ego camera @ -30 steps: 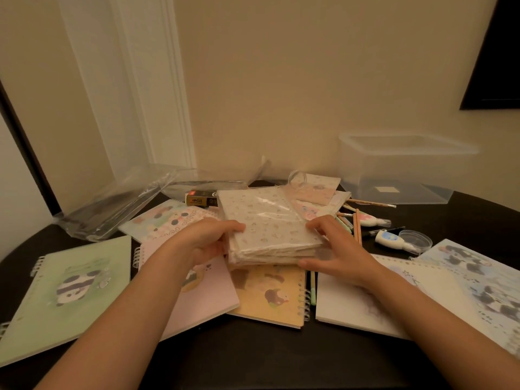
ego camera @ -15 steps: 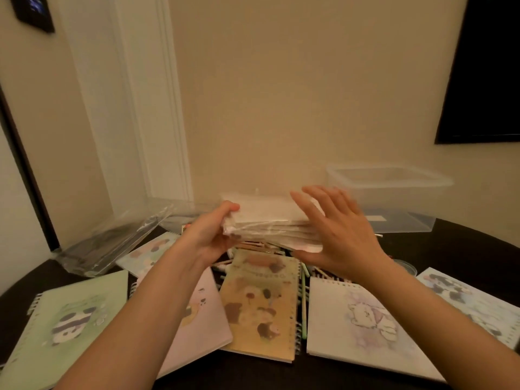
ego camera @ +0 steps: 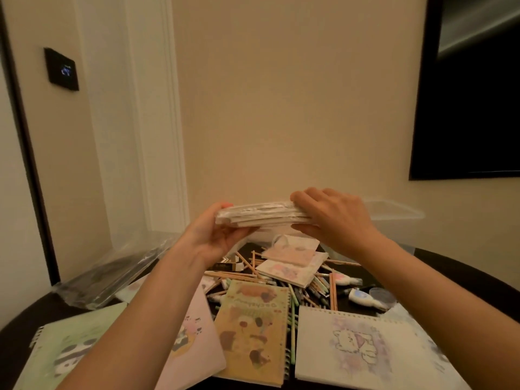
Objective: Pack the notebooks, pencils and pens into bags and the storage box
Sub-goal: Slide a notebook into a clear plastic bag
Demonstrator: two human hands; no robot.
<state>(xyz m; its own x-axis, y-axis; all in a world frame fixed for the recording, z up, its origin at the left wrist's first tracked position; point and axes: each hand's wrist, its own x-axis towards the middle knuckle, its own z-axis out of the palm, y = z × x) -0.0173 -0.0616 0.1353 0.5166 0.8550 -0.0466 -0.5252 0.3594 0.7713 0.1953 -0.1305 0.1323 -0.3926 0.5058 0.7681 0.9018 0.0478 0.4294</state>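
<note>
A plastic-wrapped stack of small pale notebooks (ego camera: 261, 216) is held flat in the air above the table. My left hand (ego camera: 216, 235) grips its left end from below. My right hand (ego camera: 334, 220) grips its right end, fingers curled over the top and thumb beneath. Under them lies a pile of pencils and pens (ego camera: 306, 285) with small notepads (ego camera: 289, 266) on top. Spiral notebooks lie in front: a yellow one (ego camera: 253, 333), a white cat one (ego camera: 363, 350), a pink one (ego camera: 191, 339) and a green panda one (ego camera: 70, 353). The clear storage box (ego camera: 394, 213) stands behind my right hand.
Clear plastic bags (ego camera: 112, 274) lie at the back left of the dark round table (ego camera: 464, 274). Correction tape dispensers (ego camera: 363, 298) and a small clear lid (ego camera: 381, 294) sit to the right of the pencils. A wall rises close behind the table.
Both hands have lifted the wrapped stack higher above the table. My right hand went from open fingers beside it to gripping its right end. The camera has tilted up.
</note>
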